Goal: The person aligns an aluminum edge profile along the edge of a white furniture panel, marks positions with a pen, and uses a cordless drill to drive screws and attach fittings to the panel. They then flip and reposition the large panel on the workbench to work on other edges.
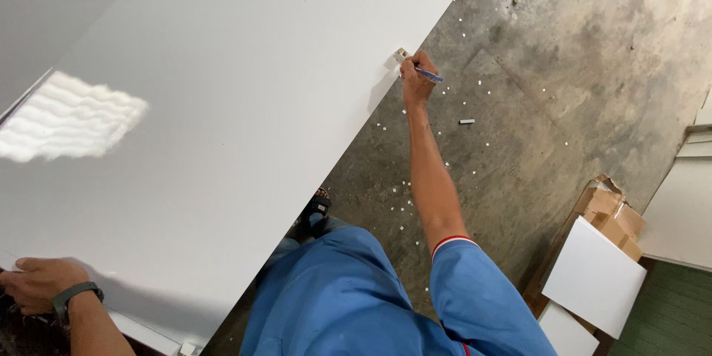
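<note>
White panel [222, 104] fills the left of the scene above a concrete floor [564, 67]. Near left, the left hand [41, 282] rests curled on its near part. Far along the panel's right edge, the right hand [417, 78] grips a blue pen [429, 73] beside a small bracket [401, 53].

One large white panel [222, 119], two hands, left hand [37, 282] and right hand [417, 78], one blue pen [429, 74], one wristwatch [70, 297], two small white boards [593, 274], many white chips [445, 133] scattered on the concrete floor [564, 67]
</note>
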